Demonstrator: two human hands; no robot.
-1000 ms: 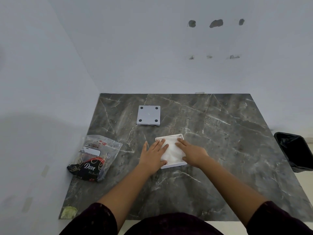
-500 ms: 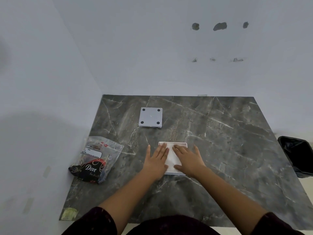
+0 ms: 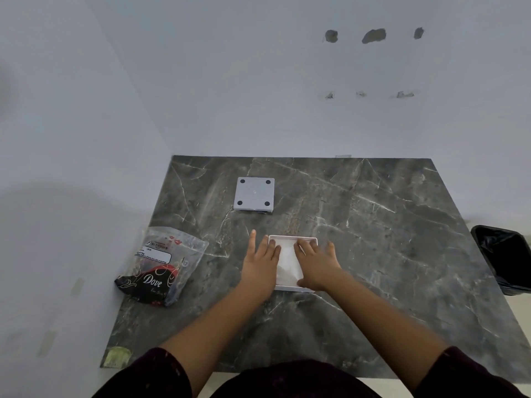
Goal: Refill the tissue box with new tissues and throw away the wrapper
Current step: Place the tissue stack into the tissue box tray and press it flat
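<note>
A person leans over a dark marble-patterned desk (image 3: 373, 254), both forearms reaching in from the bottom of the frame. At the centre sits the white tissue box (image 3: 293, 288), open side up, with a stack of white tissues (image 3: 287, 259) lying inside it. The left hand (image 3: 260, 264) lies flat, fingers spread, its fingertips over the box's left edge and touching the tissues — the thumb points off toward the upper left. The right hand (image 3: 316, 264) is also flat and open, pressed palm down on the right part of the stack, thumb along the box's near rim. Neither hand pinches anything.

Above the box, toward the upper middle of the desk, the grey box lid (image 3: 254, 194) rests with four dark round feet showing. At the left edge lies the clear plastic wrapper (image 3: 161, 267), crumpled, with dark "Dove" printing — well apart from the hands. A black-lined waste bin (image 3: 505, 258) stands off the desk at the right edge of the frame.
</note>
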